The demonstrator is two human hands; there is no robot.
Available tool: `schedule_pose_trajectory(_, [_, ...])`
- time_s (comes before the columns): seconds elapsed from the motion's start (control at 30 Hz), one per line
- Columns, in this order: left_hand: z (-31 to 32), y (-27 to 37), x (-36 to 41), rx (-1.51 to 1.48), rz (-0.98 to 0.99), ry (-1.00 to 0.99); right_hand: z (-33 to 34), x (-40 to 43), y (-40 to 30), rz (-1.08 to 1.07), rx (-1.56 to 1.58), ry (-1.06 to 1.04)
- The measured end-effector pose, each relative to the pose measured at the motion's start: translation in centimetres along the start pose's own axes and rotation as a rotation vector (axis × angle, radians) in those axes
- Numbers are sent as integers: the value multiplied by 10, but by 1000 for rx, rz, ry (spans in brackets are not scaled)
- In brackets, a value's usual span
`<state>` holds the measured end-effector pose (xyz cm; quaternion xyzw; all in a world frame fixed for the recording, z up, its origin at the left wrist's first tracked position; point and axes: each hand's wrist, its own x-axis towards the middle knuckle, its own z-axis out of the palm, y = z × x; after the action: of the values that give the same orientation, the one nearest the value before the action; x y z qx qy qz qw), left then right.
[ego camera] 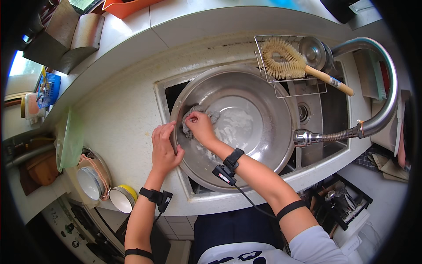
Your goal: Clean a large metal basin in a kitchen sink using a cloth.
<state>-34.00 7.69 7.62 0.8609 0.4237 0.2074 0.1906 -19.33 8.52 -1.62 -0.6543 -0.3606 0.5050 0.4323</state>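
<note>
A wide stainless steel basin rests over the double sink, its inner surface wet. Inside it, against the left wall, my right hand grips a crumpled grey cloth. My left hand lies along the basin's left rim from outside, thumb spread away from the fingers, steadying nothing else that I can see. Shallow, cloudy water covers part of the basin floor. From the right, a curved metal faucet brings its spout over the basin's right rim.
A wire rack at the sink's back holds a bristle brush and metal lids. Bowls, one with a yellow outside, stand at the counter's left front. A green plastic basket leans behind them. Utensils fill a black holder at lower right.
</note>
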Motion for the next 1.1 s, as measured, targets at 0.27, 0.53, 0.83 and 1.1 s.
schedule_pose_trajectory(0.27, [-1, -1, -2, -11, -1, 1, 0, -15, 0, -153, -201, -175])
schedule_pose_trajectory(0.53, [-2, 2, 1, 25, -3, -13, -15, 69, -13, -114, -352, 644])
schedule_pose_trajectory(0.83, [-4, 1, 0, 21, 1, -4, -40, -51, 29, -368, -547, -861])
schedule_pose_trajectory(1.1, [-3, 4, 1, 23, -17, -13, -76, -63, 18, -1, -949, -1592])
